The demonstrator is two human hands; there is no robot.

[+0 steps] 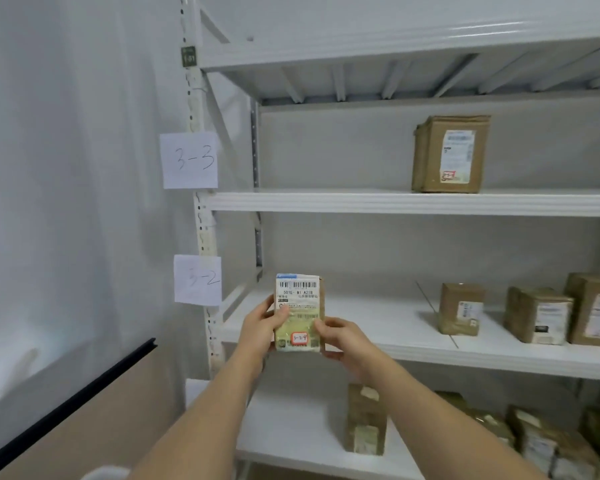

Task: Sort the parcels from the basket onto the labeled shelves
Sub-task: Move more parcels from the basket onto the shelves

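I hold a small brown parcel (300,311) upright in front of the white shelf unit, its shipping label facing me. A red-framed sticker near its bottom reads 3-2 and a further mark I cannot read. My left hand (262,325) grips its left edge, thumb on the label. My right hand (343,341) grips its lower right edge. The parcel hovers at the left end of the middle shelf (361,320), beside the paper sign "3-2" (197,279). The basket is out of view.
A paper sign "3-3" (189,160) marks the shelf above (326,201), which holds one box (449,154). Three boxes (537,315) stand at the right of the middle shelf. Several parcels (366,419) sit on the lower shelf. A white wall and brown board (84,420) lie left.
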